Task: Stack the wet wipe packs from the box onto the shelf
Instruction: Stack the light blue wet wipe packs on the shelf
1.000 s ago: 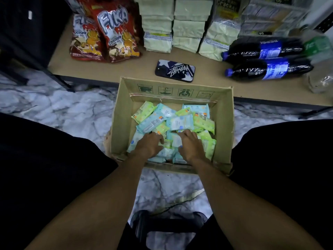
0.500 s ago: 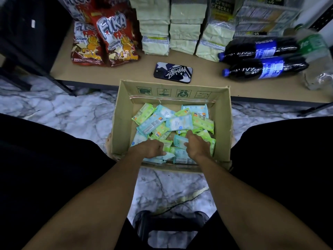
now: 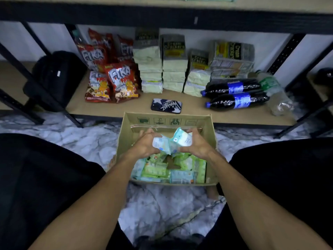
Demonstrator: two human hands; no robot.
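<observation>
Wipe packs [image 3: 170,143] lifted, fingers [image 3: 195,132] clasping either side

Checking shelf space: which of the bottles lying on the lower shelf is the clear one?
The green-labelled bottle at the far right. The two dark bottles lying left of it have blue labels and blue caps.

This looks to me like a small shop or its stockroom. The low tan board shelf on black slotted steel posts [image 3: 194,107] holds goods in multiples: red Fika snack bags [image 3: 119,82] at its left, stacked pale cream cracker packs [image 3: 173,69] at its back, dark blue-labelled soda bottles [image 3: 237,101] lying at its right.
</observation>
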